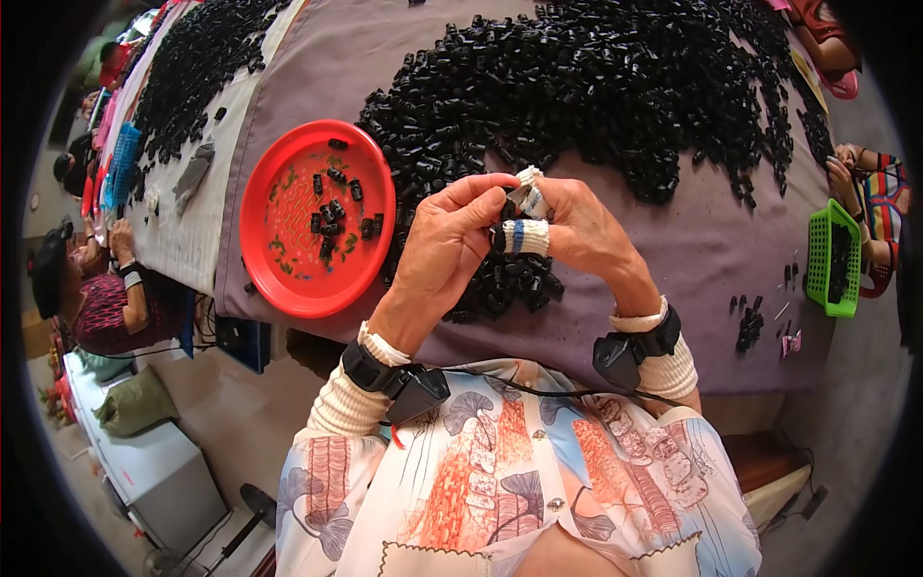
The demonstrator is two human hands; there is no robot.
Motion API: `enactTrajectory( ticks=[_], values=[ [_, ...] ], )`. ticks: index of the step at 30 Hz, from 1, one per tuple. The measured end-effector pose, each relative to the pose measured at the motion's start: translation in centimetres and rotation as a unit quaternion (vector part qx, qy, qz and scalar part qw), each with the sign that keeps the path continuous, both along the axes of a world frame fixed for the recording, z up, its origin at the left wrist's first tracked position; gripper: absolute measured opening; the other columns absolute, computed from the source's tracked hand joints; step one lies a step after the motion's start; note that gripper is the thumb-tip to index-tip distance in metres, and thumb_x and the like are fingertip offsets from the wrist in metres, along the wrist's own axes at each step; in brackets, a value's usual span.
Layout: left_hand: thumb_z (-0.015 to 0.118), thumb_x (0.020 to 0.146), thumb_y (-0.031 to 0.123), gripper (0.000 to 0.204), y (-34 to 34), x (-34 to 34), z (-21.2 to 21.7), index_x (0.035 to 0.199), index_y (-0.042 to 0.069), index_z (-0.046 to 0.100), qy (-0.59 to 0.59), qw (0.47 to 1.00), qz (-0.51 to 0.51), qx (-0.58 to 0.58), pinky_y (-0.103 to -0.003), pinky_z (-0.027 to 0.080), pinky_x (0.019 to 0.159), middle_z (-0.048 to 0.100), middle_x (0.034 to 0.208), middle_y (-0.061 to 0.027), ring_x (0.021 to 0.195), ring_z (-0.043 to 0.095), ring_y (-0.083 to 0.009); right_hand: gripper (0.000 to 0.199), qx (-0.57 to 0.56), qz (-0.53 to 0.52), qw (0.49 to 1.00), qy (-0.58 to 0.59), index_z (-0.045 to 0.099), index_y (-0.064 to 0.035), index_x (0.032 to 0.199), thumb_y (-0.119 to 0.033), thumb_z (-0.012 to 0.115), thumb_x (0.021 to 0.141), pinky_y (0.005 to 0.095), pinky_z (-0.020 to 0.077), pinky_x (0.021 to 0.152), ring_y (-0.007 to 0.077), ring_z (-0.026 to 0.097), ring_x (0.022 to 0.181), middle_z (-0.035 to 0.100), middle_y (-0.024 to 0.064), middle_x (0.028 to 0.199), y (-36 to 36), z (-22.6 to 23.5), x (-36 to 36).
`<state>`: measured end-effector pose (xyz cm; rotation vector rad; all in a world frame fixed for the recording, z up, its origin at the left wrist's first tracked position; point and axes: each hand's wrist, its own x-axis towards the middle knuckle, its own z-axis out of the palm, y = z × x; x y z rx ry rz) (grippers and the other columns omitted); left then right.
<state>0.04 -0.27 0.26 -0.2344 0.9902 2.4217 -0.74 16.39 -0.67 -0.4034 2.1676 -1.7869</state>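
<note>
My left hand (447, 226) is closed, thumb and forefinger pinched together in front of my chest. It meets my right hand (585, 231), whose fingers are bent inward and wear white knitted finger sleeves (526, 237), one with a blue stripe. Between the hands, a small black plastic part (497, 238) shows beside the striped sleeve, against the left fingers. A thin greyish piece (517, 195) peeks out at the right fingertips; its kind is too small to tell. Under the hands lies the near end of a large heap of black parts (538, 87).
A round red tray (260, 274) with several black parts stands left of my hands. At the right edge is a green basket (820, 260) near another person's hands (846, 168). A co-worker (101, 298) sits at the left. A purple cloth (615, 337) covers the table.
</note>
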Motion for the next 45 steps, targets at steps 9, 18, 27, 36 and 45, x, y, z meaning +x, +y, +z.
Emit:
enactTrajectory(
  ticks=[9,18,27,36,45],
  values=[
    [0.054,0.087,0.007,0.019,0.5,0.0,0.1,0.102,-0.004,0.058,0.008,1.0,0.004,-0.014,-0.025,0.051,0.072,0.061,0.093,-0.0086,0.081,0.059,-0.0124,0.033,-0.017,0.001,1.0,0.004,0.052,0.0008,0.069,-0.027,0.07,0.071,0.0282,0.035,0.049,0.0099,0.039,0.054,0.043,0.0015,0.057,0.3,-0.7,0.1],
    [0.052,0.088,0.008,0.019,0.2,0.1,0.3,0.103,-0.003,0.057,-0.003,1.0,0.004,0.008,-0.026,0.048,0.076,0.061,0.092,-0.0083,0.083,0.057,-0.0122,0.035,-0.058,0.001,0.998,-0.025,0.053,0.0004,0.067,-0.029,0.071,0.071,0.0281,0.0343,0.048,0.0083,0.039,0.053,0.043,0.0005,0.055,0.3,-1.2,0.2],
    [0.051,0.089,0.008,0.02,-0.3,0.3,0.0,0.104,-0.003,0.057,-0.011,1.0,0.007,0.008,-0.026,0.048,0.075,0.06,0.089,-0.0073,0.081,0.057,-0.0118,0.038,-0.015,-0.021,1.0,-0.003,0.052,0.0003,0.065,-0.032,0.072,0.068,0.0289,0.0349,0.048,0.0104,0.041,0.052,0.047,0.0031,0.056,-0.2,-0.7,0.0],
    [0.053,0.088,0.008,0.019,-0.6,0.0,-0.2,0.103,-0.003,0.057,-0.003,1.0,0.028,-0.01,-0.025,0.048,0.073,0.06,0.089,-0.008,0.076,0.056,-0.0115,0.031,0.023,0.04,0.999,-0.009,0.056,-0.001,0.07,-0.029,0.07,0.07,0.0294,0.0361,0.05,0.012,0.044,0.054,0.048,0.0035,0.057,0.0,-0.1,0.0],
    [0.059,0.084,0.008,0.02,-11.3,-0.7,-0.2,0.102,0.0,0.061,0.157,0.851,0.223,-0.45,-0.022,0.047,0.062,0.061,0.086,-0.0024,0.073,0.056,-0.0072,0.021,-0.035,-0.088,0.995,-0.039,0.05,-0.0096,0.074,-0.027,0.055,0.084,0.0192,0.0256,0.038,0.0026,0.034,0.04,0.039,-0.0057,0.05,3.1,-0.2,-0.2]
  ],
)
